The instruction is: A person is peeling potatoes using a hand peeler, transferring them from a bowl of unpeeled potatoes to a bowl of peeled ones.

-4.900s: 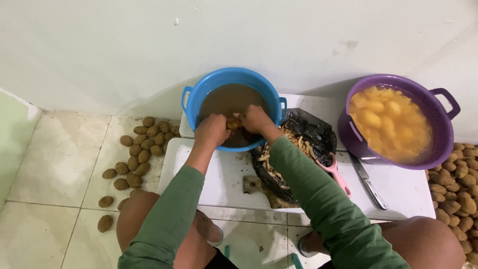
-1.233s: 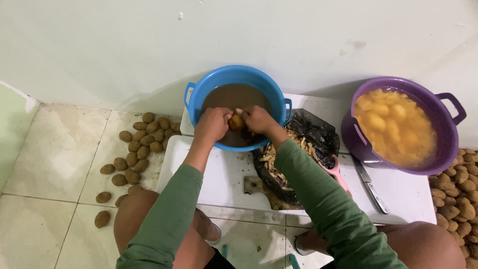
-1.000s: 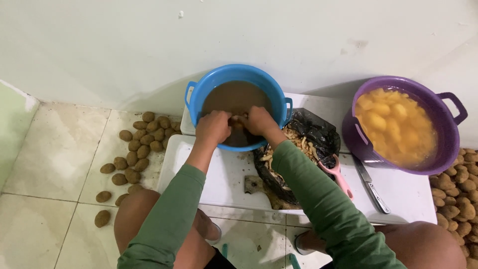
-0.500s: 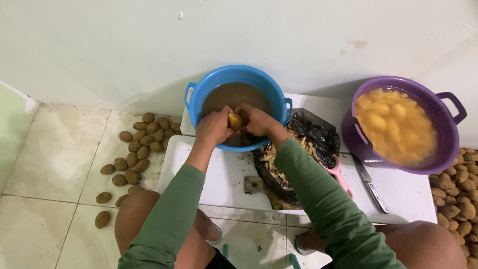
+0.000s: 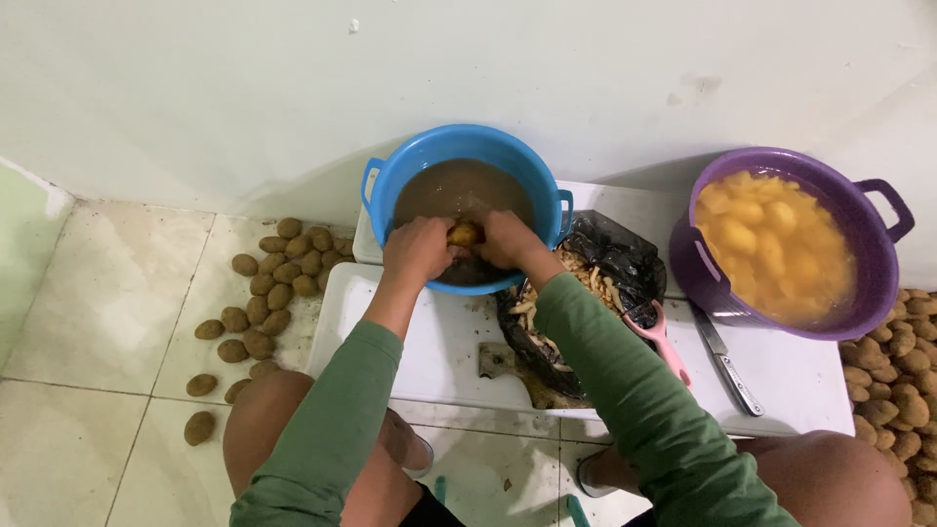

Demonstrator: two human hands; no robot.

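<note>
Both hands, left hand (image 5: 418, 250) and right hand (image 5: 508, 239), clasp a smooth yellow potato (image 5: 465, 234) over murky water (image 5: 459, 190).

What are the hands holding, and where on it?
A peeled potato, gripped between the left hand and right hand at opposite ends, over the blue tub of murky water.

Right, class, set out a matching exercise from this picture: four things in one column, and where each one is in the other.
Things:
1. blue tub
2. purple tub
3. knife
4. unpeeled potatoes

Places:
a. heaped on the floor tiles
b. flat on the white board
c. under both hands, full of muddy water
d. far right, full of peeled potatoes

Pairs: 1-c, 2-d, 3-b, 4-a
</note>
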